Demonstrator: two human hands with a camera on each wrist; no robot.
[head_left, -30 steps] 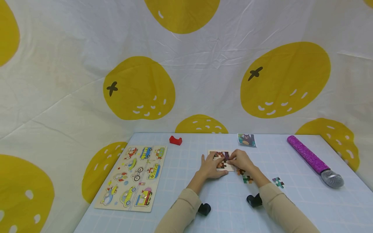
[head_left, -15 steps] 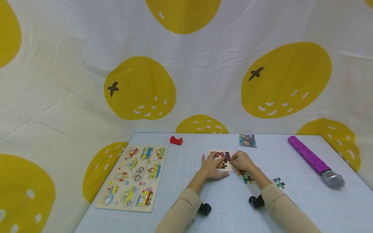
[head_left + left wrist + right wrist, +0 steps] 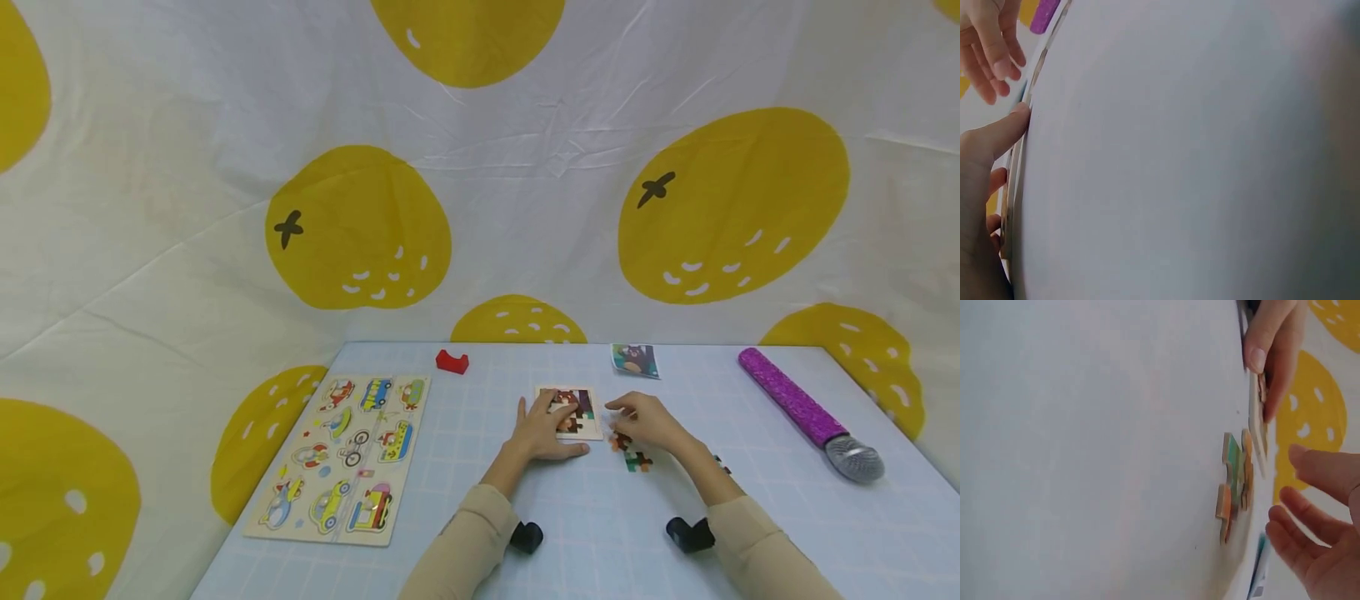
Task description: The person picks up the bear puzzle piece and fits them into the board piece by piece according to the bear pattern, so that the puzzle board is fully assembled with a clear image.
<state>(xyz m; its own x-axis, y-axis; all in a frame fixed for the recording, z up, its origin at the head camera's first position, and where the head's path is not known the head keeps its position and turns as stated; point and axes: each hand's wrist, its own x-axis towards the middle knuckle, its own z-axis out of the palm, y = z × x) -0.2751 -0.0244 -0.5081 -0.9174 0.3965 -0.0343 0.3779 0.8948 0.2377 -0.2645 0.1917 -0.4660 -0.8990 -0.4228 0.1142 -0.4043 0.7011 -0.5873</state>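
My left hand [image 3: 540,433] rests on a small jigsaw board [image 3: 597,428] with a bear picture, its fingers spread across the left part and hiding some of it. Several pieces sit in the frame, a dark purple one along its right side. Just to the right, my right hand [image 3: 651,421] hovers with bent fingers and nothing between thumb and fingertips, as the right wrist view confirms. Below that hand lie loose jigsaw pieces [image 3: 638,462], green and orange-brown; the right wrist view shows a green piece [image 3: 1231,456] close to the board. Another piece [image 3: 722,464] is mostly hidden behind the right forearm.
A wooden vehicle puzzle board [image 3: 405,483] lies at the left. Behind are a red block [image 3: 452,362] with a curved notch and a bear picture card [image 3: 636,360]. A purple glitter microphone [image 3: 795,400] lies at the right. Patterned cloth hangs behind the table.
My right hand has let go of the piece at the board's right side and moved right, over the loose pieces. The left hand stays on the board.
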